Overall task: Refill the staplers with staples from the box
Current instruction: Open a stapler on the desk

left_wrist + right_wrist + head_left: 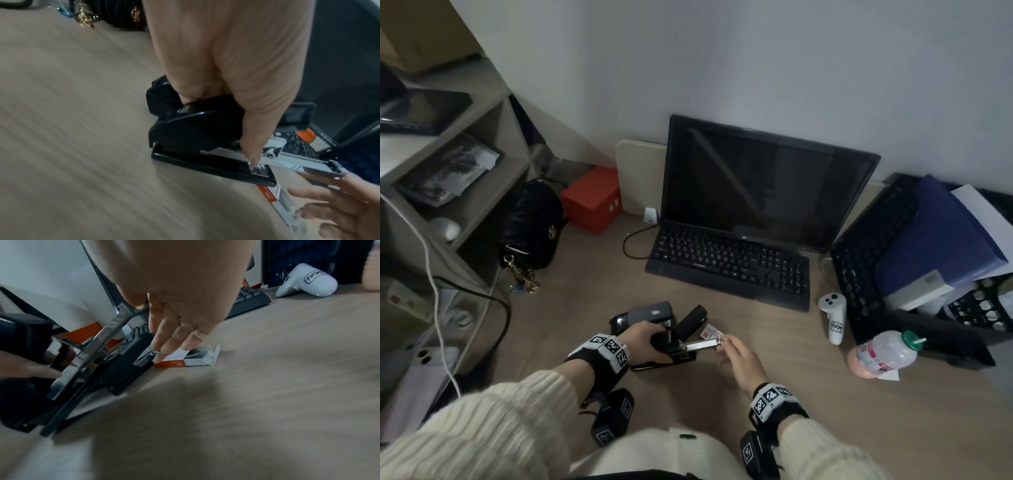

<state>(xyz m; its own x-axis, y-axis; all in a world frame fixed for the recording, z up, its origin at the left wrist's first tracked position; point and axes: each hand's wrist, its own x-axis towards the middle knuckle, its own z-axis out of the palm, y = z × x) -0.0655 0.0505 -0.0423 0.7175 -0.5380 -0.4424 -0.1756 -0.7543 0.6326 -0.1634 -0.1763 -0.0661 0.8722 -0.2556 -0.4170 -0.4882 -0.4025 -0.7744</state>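
My left hand (pixel 659 344) grips a black stapler (pixel 674 354) on the desk, thumb on its near side, as the left wrist view shows for the left hand (pixel 222 128) and stapler (pixel 176 138). The stapler's metal staple tray (pixel 702 344) sticks out to the right. My right hand (pixel 724 342) touches the tray's far end with straight fingers (pixel 320 180). Just behind lies the small orange-and-white staple box (pixel 710 331), open, with staples showing (pixel 197 355). Two more staplers, one grey (pixel 650 313) and one black (pixel 691 320), lie behind the held one.
A keyboard (pixel 729 263) and dark monitor (pixel 763 185) stand behind the staplers. At the right are a white controller (pixel 834 315), a pink drink bottle (pixel 883 354) and a black mesh file rack (pixel 866 253). A black handbag (pixel 534 226) and red box (pixel 592 200) sit at the left.
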